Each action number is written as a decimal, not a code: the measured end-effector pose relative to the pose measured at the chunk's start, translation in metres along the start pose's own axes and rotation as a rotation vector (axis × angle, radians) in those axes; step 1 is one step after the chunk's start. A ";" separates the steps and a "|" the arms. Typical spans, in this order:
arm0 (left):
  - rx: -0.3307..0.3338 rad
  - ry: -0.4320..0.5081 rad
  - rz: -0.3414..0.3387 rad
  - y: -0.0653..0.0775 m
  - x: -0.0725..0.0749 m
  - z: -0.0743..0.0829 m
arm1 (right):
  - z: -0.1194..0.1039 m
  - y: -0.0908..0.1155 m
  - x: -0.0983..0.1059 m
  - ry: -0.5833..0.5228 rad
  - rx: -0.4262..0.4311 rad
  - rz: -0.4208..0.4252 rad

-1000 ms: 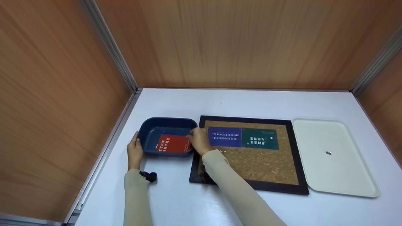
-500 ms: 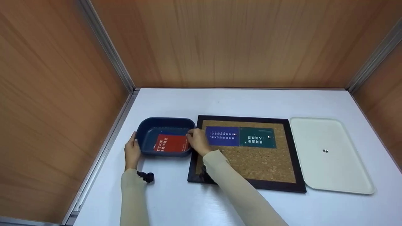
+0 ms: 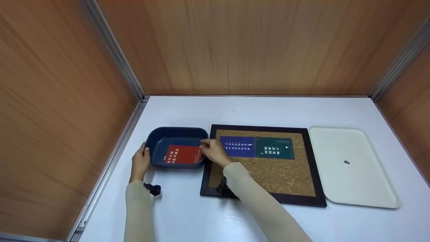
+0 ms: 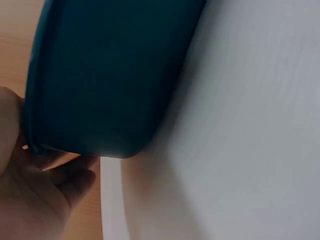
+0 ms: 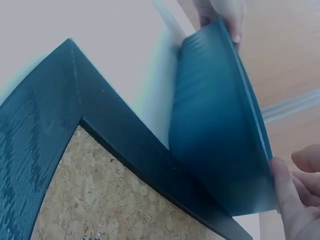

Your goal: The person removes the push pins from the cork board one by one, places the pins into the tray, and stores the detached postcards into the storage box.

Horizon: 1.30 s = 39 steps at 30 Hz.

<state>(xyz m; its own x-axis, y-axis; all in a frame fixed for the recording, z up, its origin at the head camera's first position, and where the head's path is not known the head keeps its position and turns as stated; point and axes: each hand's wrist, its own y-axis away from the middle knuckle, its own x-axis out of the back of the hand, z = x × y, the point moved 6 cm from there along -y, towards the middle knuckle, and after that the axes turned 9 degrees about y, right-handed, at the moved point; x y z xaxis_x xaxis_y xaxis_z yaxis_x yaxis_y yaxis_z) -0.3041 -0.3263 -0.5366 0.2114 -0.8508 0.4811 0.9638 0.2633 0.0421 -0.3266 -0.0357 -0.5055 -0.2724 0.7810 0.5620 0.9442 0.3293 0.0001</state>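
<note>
Versus a second earlier, right hand (image 3: 215,153) has shifted slightly rightward, left hand (image 3: 139,162) slightly leftward; sleeves (image 3: 260,203) farther apart.

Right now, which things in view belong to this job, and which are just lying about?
Likely in the job:
blue tub, left hand gripping it, right hand at its rim
red card inside
corkboard with purple card, green card

Possibly lying about (untouched):
white tray
small metal piece on it, use unclear
</note>
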 end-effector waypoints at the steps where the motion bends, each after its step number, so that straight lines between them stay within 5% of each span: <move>1: 0.004 -0.012 -0.009 0.000 0.000 0.001 | 0.000 0.000 0.001 -0.006 -0.002 -0.012; 19: -0.131 -0.209 0.075 0.003 -0.011 0.051 | 0.004 0.014 0.018 -0.087 -0.009 -0.123; 39: -0.323 -0.311 0.008 0.024 -0.058 0.105 | 0.054 0.037 0.090 -0.112 -0.084 -0.065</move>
<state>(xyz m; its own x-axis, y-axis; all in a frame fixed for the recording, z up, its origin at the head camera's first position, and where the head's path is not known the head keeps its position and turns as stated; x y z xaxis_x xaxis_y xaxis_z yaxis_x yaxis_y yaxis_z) -0.3107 -0.2229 -0.4711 0.2078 -0.6592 0.7227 0.9741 0.0719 -0.2144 -0.3265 0.0752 -0.4997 -0.3477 0.8157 0.4624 0.9350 0.3387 0.1054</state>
